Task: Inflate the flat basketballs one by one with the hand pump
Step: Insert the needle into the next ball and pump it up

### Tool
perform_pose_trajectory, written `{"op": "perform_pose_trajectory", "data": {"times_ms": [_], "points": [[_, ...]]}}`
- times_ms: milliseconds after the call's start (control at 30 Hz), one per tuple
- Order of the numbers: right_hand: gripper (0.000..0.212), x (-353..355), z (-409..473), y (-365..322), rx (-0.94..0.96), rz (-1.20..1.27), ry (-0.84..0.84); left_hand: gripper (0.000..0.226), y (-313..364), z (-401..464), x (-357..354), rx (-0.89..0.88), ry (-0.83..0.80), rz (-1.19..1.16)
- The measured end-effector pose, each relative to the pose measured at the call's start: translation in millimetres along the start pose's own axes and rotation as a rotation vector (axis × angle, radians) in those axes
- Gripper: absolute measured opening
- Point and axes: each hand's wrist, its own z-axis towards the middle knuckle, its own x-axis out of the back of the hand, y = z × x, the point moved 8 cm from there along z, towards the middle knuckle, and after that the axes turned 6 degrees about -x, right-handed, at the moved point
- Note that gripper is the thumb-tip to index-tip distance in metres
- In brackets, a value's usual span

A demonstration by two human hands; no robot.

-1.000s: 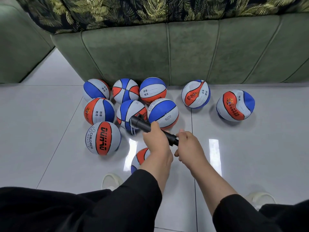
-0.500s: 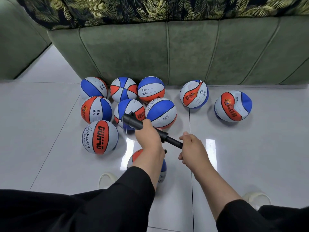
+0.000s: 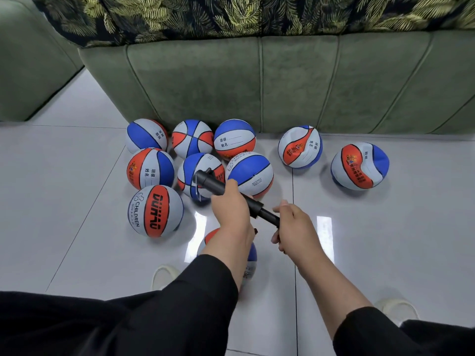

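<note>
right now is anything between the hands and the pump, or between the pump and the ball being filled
Nothing between hands and pump: the left hand grips the pump barrel, the right hand holds its handle end. The ball under them is mostly hidden by the left forearm, so the connection to it cannot be seen.

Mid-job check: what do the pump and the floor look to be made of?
Pump: likely matte black plastic; dull, even surface, no metallic shine. Floor: probably glazed ceramic tile; pale, glossy, with bright light reflections and thin dark joint lines.
</note>
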Motion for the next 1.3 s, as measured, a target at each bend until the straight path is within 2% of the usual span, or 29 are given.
{"op": "perform_pose_trajectory", "data": {"times_ms": [233, 433, 633, 733, 867, 1033, 1167, 1300], "points": [[0.035, 6, 3, 10, -0.061, 0.029, 0.024, 0.014, -5, -4, 3, -0.008, 0.042, -0.023], [0.035, -5, 3, -6, -0.037, 0.023, 0.041, 0.021, -8, -18, -5, -0.038, 0.034, -0.053], [0.037, -10, -1, -18, 0.056, -0.019, 0.022, 0.018, 1, -1, -3, 0.006, 0.002, -0.048], [0.033, 0, 1, -5, 0.023, -0.021, 0.028, 0.007, 7, 16, 12, 0.019, 0.071, -0.068], [0.032, 9, 4, 8, -0.026, -0.02, 0.048, 0.004, 2, 29, 21, 0.003, 0.117, -0.064], [0.039, 3, 2, 4, -0.037, 0.01, 0.1, 0.019, -13, 10, 10, 0.017, 0.113, -0.082], [0.033, -3, 1, -4, -0.012, -0.004, 0.117, 0.029, -11, -7, -5, -0.009, 0.069, -0.075], [0.036, -6, 0, -11, 0.02, -0.029, 0.112, 0.028, -9, -13, -7, -0.022, 0.056, -0.046]]}}
